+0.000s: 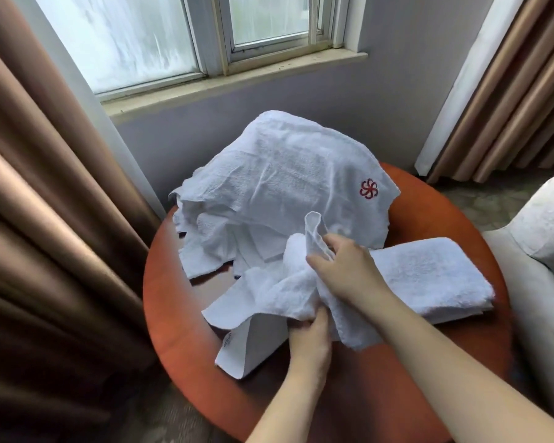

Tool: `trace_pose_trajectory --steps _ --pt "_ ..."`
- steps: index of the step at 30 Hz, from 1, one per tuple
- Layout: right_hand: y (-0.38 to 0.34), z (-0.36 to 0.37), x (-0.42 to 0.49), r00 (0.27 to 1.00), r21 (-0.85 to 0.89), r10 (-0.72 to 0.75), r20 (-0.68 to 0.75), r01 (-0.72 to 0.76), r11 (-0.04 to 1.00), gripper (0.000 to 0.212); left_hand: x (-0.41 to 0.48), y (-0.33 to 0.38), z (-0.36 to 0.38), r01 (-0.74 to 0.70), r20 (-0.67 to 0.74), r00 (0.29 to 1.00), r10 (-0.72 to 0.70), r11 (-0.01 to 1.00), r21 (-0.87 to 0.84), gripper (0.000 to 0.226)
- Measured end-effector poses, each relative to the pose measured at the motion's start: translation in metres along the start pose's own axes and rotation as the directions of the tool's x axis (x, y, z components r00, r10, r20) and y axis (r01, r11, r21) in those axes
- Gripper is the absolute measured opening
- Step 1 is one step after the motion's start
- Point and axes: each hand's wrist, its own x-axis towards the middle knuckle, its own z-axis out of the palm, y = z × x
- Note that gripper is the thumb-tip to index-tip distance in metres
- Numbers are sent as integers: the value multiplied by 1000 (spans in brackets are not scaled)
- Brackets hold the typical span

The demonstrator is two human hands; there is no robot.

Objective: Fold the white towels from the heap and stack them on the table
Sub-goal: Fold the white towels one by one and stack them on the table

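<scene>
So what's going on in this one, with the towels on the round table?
A person is handling a white towel over the round table. The right hand pinches an upper edge of it and the left hand grips it lower down. It is bunched and not yet folded. Behind it, the heap of towels lies unfolded, the top one showing a red emblem. One folded towel already lies on the table at the right.

Place: hotel-style guest room | Signs: window [160,36] with brown curtains [39,187] | small round table [179,314] beside pale armchair [541,251] | heap of white towels [285,174] with red stitched logo [368,188] at the table's far edge
</scene>
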Motion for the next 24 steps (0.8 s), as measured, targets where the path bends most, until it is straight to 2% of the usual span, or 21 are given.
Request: trace_pose_trajectory --steps 2,4,8,10,13,15,16,18,19,20,22,24 --pt "-1 4 -1 996 -148 69 57 -60 987 47 -3 1 2 -21 -5 1000 22 998 61 42" --pt "1 7 0 986 -205 139 89 -119 972 58 -6 -2 3 -9 0 1000 9 995 100 46" --pt "14 4 6 973 -71 213 91 -207 976 29 -14 2 -4 -20 155 988 -16 974 228 37" --pt "20 1 8 973 -38 214 88 -212 977 18 -12 1 -13 -57 288 957 -31 955 292 50" --pt "26 2 9 979 -5 195 62 -195 981 13 -5 6 -20 -1 417 908 -45 994 109 65" --pt "28 5 8 986 18 162 30 -162 987 15 -6 13 -19 76 384 923 -23 989 -123 58" --pt "28 7 7 990 20 138 10 -138 990 15 -6 16 -20 159 330 943 -54 940 -301 52" --pt "28 7 6 996 3 83 -25 -83 997 16 2 19 -27 301 254 951 -174 696 -652 43" --pt "29 7 5 998 -3 50 -38 -50 999 18 10 17 -34 304 207 951 -231 570 -763 37" --pt "31 7 4 999 -2 16 -44 -16 1000 22 20 13 -42 271 136 947 -292 493 -827 28" --pt "35 8 0 998 13 -38 -49 39 999 30 38 10 -53 184 25 934 -357 421 -888 20" --pt "38 9 -3 997 39 -51 -61 53 998 29 47 16 -55 199 43 926 -374 389 -900 29"
